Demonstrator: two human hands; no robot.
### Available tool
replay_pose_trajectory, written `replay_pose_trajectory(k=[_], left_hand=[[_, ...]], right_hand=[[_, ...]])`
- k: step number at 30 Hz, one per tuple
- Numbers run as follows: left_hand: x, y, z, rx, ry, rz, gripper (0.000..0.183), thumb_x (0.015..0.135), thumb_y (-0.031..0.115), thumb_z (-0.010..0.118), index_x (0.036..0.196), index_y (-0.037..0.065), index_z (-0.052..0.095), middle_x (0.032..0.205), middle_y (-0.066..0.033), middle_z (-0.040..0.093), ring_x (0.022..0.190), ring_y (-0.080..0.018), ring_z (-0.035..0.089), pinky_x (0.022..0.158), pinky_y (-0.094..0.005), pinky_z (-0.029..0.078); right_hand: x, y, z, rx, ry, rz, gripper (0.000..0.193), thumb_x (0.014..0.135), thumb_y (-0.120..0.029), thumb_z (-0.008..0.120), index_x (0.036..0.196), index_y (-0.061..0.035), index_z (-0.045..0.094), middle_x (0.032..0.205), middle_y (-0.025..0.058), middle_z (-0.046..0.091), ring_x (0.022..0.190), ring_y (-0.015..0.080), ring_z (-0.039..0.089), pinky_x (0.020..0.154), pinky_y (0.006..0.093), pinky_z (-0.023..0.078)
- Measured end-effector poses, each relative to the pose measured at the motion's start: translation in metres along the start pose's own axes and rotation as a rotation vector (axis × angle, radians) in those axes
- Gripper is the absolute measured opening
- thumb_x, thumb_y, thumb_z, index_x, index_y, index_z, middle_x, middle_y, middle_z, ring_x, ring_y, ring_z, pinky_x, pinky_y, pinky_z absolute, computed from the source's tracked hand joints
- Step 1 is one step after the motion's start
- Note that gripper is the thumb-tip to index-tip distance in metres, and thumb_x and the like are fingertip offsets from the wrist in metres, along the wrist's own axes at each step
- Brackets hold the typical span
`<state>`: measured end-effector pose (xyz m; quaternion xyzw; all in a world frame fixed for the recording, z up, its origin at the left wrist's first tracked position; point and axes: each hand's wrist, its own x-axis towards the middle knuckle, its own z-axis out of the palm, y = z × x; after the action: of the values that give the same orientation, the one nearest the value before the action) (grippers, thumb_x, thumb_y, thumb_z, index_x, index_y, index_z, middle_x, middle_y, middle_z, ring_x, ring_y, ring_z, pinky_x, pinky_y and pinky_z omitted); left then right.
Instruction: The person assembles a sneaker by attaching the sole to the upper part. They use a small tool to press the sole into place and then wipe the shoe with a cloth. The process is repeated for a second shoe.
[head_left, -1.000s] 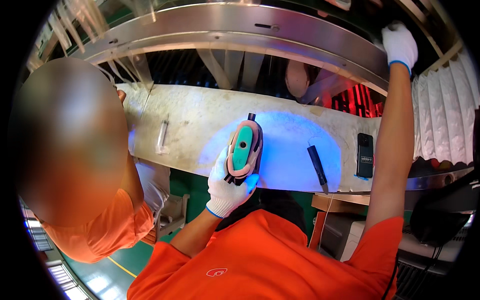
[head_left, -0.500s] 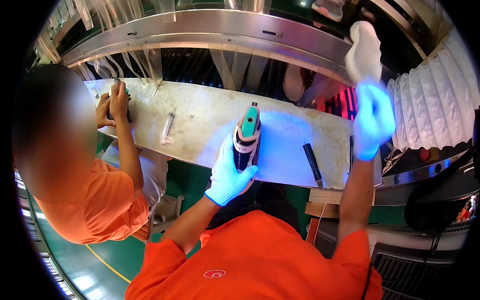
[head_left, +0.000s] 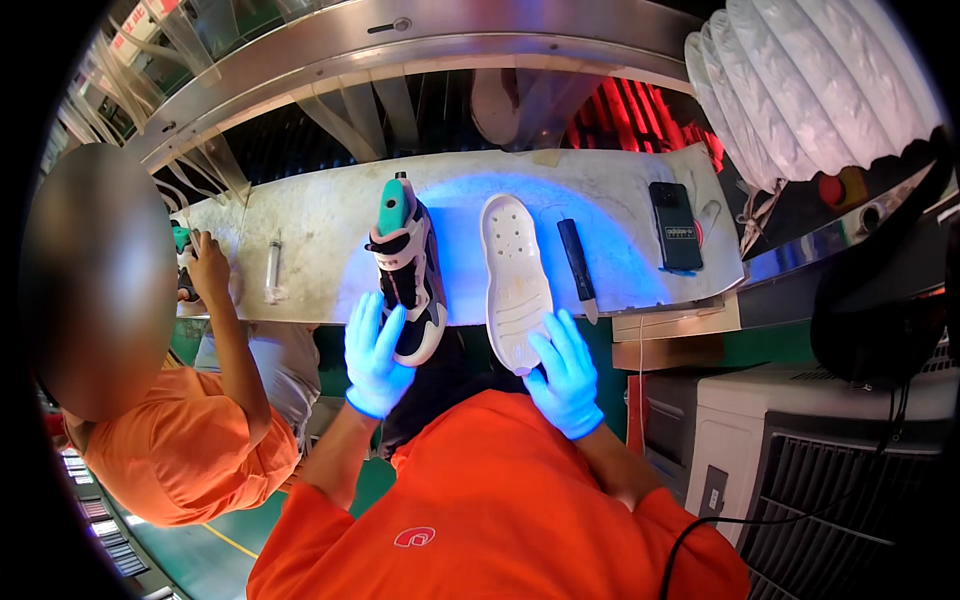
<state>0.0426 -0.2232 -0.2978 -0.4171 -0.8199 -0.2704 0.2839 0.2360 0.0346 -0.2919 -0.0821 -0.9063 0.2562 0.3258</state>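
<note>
A black-and-white shoe upper on a teal shoe last lies on the bench, its toe toward me past the near edge. My left hand, in a bluish-lit glove, touches the toe end's left side with fingers spread. To the right lies a white shoe sole, hollow side up, with small holes in its far part. My right hand, also gloved, is open at the sole's near end, fingertips against its right edge. A dark pen-like tool with a pale tip lies right of the sole.
A phone lies on the bench at the right, a syringe at the left. Behind runs a conveyor with a metal frame and red glow. A white flexible duct hangs at right; a seated co-worker works at left.
My right hand has come down from the far right, and the white sole now rests beside the shoe upper. My left hand has loosened from the shoe upper. The view has shifted right.
</note>
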Motion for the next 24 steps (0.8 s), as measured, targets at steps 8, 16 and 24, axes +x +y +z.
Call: replay_pose_trajectory(k=[8, 16, 24], left_hand=[[0.171, 0.053, -0.071, -0.498, -0.195, -0.198, 0.049, 0.079, 0.011, 0.093, 0.126, 0.005, 0.081, 0.118, -0.0164, 0.083, 0.108, -0.0305, 0.082, 0.097, -0.0404, 0.065], [0.155, 0.09, -0.046, -0.873, -0.052, -0.304, 0.061, 0.082, 0.007, 0.098, 0.137, 0.002, 0.071, 0.134, -0.0196, 0.078, 0.122, -0.0288, 0.079, 0.108, -0.0424, 0.062], [0.136, 0.085, -0.057, -0.688, -0.13, 0.168, 0.051, 0.087, -0.006, 0.09, 0.133, 0.004, 0.069, 0.143, -0.0277, 0.072, 0.124, -0.0327, 0.077, 0.102, -0.0446, 0.064]], right_hand=[[0.076, -0.036, -0.06, 0.405, 0.146, -0.194, 0.033, 0.08, 0.008, 0.089, 0.11, -0.0012, 0.078, 0.111, 0.0152, 0.079, 0.11, 0.0368, 0.078, 0.094, 0.0412, 0.061], [0.101, -0.073, -0.089, 0.928, -0.015, 0.39, 0.038, 0.1, -0.011, 0.079, 0.133, 0.0078, 0.075, 0.128, 0.0111, 0.078, 0.112, 0.0193, 0.073, 0.105, 0.0368, 0.058], [0.109, -0.049, -0.076, 0.977, -0.01, 0.154, 0.032, 0.091, -0.006, 0.085, 0.121, 0.0035, 0.081, 0.108, 0.008, 0.072, 0.102, 0.02, 0.069, 0.097, 0.0348, 0.055]])
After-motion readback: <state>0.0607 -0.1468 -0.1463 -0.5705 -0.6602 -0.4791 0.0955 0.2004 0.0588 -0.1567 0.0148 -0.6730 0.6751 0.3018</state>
